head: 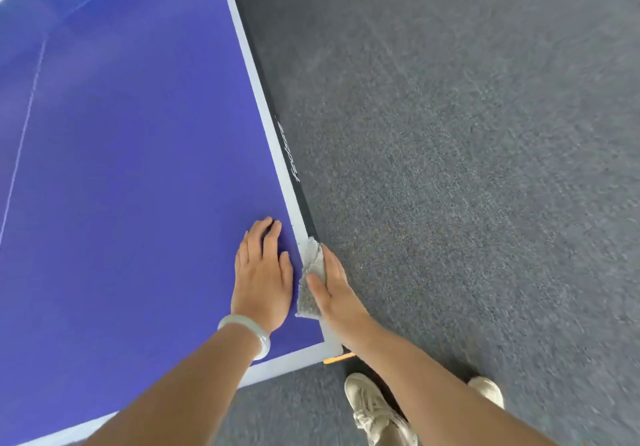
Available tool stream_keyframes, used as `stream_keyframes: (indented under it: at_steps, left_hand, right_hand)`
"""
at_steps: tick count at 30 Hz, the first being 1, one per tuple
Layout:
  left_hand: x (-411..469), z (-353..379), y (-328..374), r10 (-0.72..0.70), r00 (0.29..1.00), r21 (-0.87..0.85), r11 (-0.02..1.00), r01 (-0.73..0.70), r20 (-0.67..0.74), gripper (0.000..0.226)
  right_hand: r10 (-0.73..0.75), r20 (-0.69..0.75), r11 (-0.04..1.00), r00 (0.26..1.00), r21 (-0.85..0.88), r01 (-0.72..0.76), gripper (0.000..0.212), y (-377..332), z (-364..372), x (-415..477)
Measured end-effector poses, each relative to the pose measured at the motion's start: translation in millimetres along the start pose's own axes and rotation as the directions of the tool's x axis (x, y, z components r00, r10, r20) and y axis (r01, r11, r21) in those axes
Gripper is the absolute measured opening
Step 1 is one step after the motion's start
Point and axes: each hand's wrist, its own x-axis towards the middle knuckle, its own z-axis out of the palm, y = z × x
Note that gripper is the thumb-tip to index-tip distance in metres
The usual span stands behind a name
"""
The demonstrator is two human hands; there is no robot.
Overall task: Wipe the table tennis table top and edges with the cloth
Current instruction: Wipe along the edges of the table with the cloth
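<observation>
I am watching through the head camera as the right hand [332,289] is pressing the grey cloth [311,279] against the side edge of the blue counter [138,168], just up from the near corner [332,348]. Its fingers are lying long and flat, grasping the cloth against the rim, with the thumb on top and the rest reaching down over the side; the cloth is draping over the white border line [273,140] at that spot. The left hand [263,279] is resting just inside the cloth on the blue surface, palm down, fingers released and spread, holding nothing, with a pale bangle [249,331] on the wrist. I am judging that the edge work is only near its start on this side: the cloth is sitting close to the near corner, and the long dark side rail [277,106] is stretching away from the cloth untouched by it. I cannot tell from this view whether the broad top is already wiped; no streaks or dust are showing clearly. Beyond the cloth, grey carpet [467,168] is filling the floor, and pale shoes [374,411] are standing below the corner.
</observation>
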Motion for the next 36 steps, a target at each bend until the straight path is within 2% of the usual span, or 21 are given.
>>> stream_keyframes:
  at_steps: [2, 4, 8, 10, 12, 14, 16, 18, 20, 22, 26, 28, 32, 34, 36]
  left_hand:
    - [2, -4, 1, 0.003, 1.0, -0.013, 1.0, -0.003, -0.003, 0.052]
    - [3, -5, 3, 0.0, 1.0, -0.019, 1.0, 0.0, -0.007, 0.059]
    - [-1, -3, 1, 0.001, 1.0, -0.015, 1.0, -0.001, -0.001, 0.062]
    - [-1, -3, 1, -0.008, 1.0, -0.02, 1.0, 0.008, 0.008, 0.061]
    - [1, -4, 1, -0.007, 1.0, -0.03, 1.0, 0.008, 0.016, 0.054]
    - [0, -3, 0, -0.003, 1.0, -0.038, 0.999, 0.003, 0.006, 0.047]
    - [0, -4, 1, -0.009, 1.0, -0.041, 0.999, 0.009, 0.002, 0.048]
    - [-1, -5, 2, -0.014, 1.0, -0.036, 0.999, 0.014, 0.008, 0.053]
    - [0, -5, 3, -0.013, 1.0, -0.033, 0.999, 0.014, 0.017, 0.058]
    - [0, -4, 2, -0.009, 1.0, -0.038, 0.999, 0.009, 0.017, 0.06]
    - [0, -5, 2, -0.01, 1.0, -0.039, 0.999, 0.011, 0.022, 0.06]
    - [-1, -5, 3, -0.009, 1.0, -0.038, 0.999, 0.01, 0.021, 0.06]
    - [0, -4, 1, -0.01, 1.0, -0.043, 0.999, 0.011, 0.014, 0.058]
    - [0, -3, 1, -0.01, 1.0, -0.044, 0.999, 0.011, 0.02, 0.058]
    - [0, -3, 1, -0.01, 1.0, -0.045, 0.999, 0.011, 0.028, 0.058]
  right_hand:
    - [-0.017, 0.019, 0.997, 1.0, 0.074, 0.016, 0.062, -6, -4, 6]
    - [-0.033, 0.069, 0.997, 0.997, 0.068, 0.029, 0.067, -2, -6, -4]
    - [-0.075, 0.134, 0.988, 0.988, -0.12, 0.092, 0.084, 17, 3, -49]
    - [-0.036, 0.142, 0.99, 0.989, -0.13, 0.055, 0.086, 6, 3, -39]
    - [0.049, 0.158, 0.998, 0.986, -0.049, -0.041, 0.085, -11, -6, -12]
    - [0.059, 0.172, 0.998, 0.983, -0.005, -0.059, 0.088, -19, -10, -2]
    - [-0.014, 0.188, 0.995, 0.982, -0.092, 0.032, 0.091, -8, -12, -21]
    - [-0.124, 0.191, 0.953, 0.974, -0.251, 0.17, 0.094, 11, -10, -53]
    - [-0.179, 0.193, 0.924, 0.965, -0.304, 0.232, 0.095, 21, -4, -69]
    - [-0.156, 0.158, 0.947, 0.975, -0.256, 0.193, 0.093, 15, 0, -57]
    - [-0.008, 0.083, 0.999, 0.997, -0.043, 0.012, 0.084, -9, -1, -12]
    - [-0.022, 0.1, 1.0, 0.995, 0.02, 0.02, 0.084, -6, -4, -19]
    - [-0.136, 0.124, 0.99, 0.983, -0.011, 0.139, 0.091, 11, -2, -59]
    - [-0.056, 0.159, 0.998, 0.986, -0.01, 0.059, 0.089, 7, -5, -39]
    - [0.018, 0.192, 0.995, 0.981, 0.089, -0.036, 0.083, -7, -13, -3]
